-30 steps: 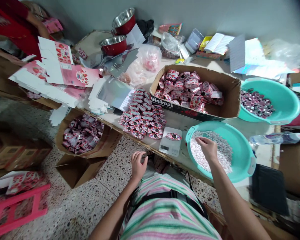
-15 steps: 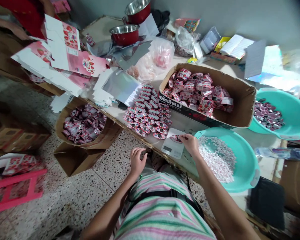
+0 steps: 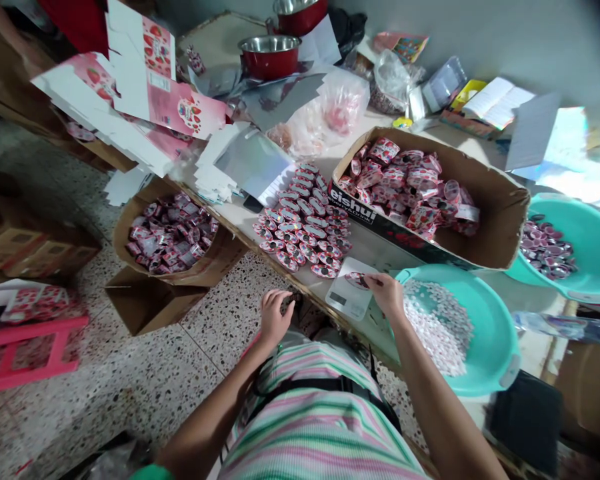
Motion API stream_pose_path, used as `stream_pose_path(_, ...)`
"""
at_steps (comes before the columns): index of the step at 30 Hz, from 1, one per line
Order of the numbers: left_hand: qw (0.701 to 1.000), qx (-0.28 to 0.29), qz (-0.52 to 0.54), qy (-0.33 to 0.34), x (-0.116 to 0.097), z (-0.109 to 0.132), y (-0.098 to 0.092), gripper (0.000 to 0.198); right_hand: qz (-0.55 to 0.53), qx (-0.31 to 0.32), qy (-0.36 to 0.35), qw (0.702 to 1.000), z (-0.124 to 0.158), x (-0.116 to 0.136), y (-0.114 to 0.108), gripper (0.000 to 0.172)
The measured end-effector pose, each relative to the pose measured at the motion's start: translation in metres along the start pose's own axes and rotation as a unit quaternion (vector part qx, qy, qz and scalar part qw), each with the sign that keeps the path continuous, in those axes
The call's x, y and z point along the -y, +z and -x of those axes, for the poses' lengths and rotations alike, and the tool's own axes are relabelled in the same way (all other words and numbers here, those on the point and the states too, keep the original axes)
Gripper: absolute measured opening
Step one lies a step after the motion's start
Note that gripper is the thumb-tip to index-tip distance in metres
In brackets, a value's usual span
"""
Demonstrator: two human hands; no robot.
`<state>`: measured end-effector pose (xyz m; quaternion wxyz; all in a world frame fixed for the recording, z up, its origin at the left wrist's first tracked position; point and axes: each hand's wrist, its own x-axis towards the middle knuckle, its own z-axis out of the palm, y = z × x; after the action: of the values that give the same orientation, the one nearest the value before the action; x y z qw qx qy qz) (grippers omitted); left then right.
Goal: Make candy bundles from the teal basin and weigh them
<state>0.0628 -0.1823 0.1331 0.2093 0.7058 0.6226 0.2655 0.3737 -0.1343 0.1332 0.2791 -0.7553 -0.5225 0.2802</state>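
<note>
My right hand (image 3: pixel 387 293) is above a small kitchen scale (image 3: pixel 350 300), thumb and fingers pinched at the right end of a small pink-and-red printed container (image 3: pixel 357 280) on the scale's plate. Its fingertips are partly hidden. My left hand (image 3: pixel 276 313) hangs in the air short of the table edge, fingers loosely curled and thumb apart, with nothing visible in it. Rows of similar printed containers (image 3: pixel 305 227) stand just left of the scale. To the right, a turquoise basin (image 3: pixel 495 333) holds many small white pieces (image 3: pixel 437 327).
Behind the scale is a cardboard box (image 3: pixel 500 227) of printed packs. Another turquoise basin (image 3: pixel 595 247) holds small pink cups. An open carton (image 3: pixel 125 233) of packs stands left, below the table. Flat printed cartons (image 3: pixel 145 100) lie at the back left, near another person's arm (image 3: pixel 10 33).
The view has shifted slightly, so the table appears a little further right. My right hand stays at the container on the scale. My left hand keeps much the same pose.
</note>
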Motion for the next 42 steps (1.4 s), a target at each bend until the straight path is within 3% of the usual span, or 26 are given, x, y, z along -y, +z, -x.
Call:
stream_pose_path(9, 1.000, 0.002, -0.001, 0.006, 0.002, 0.002, -0.001, 0.017, -0.018, 0.014, 0.035, 0.999, 0.005, 0.005, -0.004, 0.046)
stream_pose_path(17, 1.000, 0.011, 0.000, 0.013, 0.002, 0.000, -0.004, 0.017, -0.028, -0.008, 0.049, 0.998, 0.008, 0.015, -0.016, 0.046)
stream_pose_path(27, 0.999, 0.025, -0.001, 0.040, -0.006, -0.008, 0.000, 0.017, -0.064, -0.061, 0.072, 0.994, 0.016, 0.007, -0.033, 0.044)
stream_pose_path(35, 0.998, 0.034, 0.004, 0.058, -0.016, -0.016, 0.006, 0.016, -0.062, -0.017, 0.045, 0.997, 0.007, 0.016, -0.014, 0.038)
stream_pose_path(42, 0.999, 0.028, 0.001, 0.041, -0.007, -0.009, 0.001, 0.017, 0.025, 0.007, -0.005, 1.000, 0.001, 0.002, 0.003, 0.031)
